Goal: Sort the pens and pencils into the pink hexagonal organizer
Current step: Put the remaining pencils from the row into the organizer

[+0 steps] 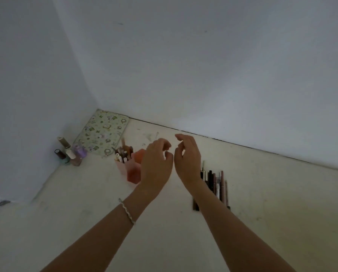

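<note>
The pink hexagonal organizer (133,172) stands on the white table, with several pens and pencils (123,154) upright in its left compartments. My left hand (156,163) hovers just right of it, fingers loosely curled, holding nothing, and hides part of the organizer. My right hand (187,158) hangs beside the left hand, fingers relaxed and empty. A row of several dark and pinkish pens (215,183) lies flat on the table to the right, partly behind my right forearm.
Small nail polish bottles (70,154) cluster in the left corner. A floral patterned pad (102,132) lies against the back wall. White walls close the table at the back and left. A small dark object (4,202) sits at the far left edge.
</note>
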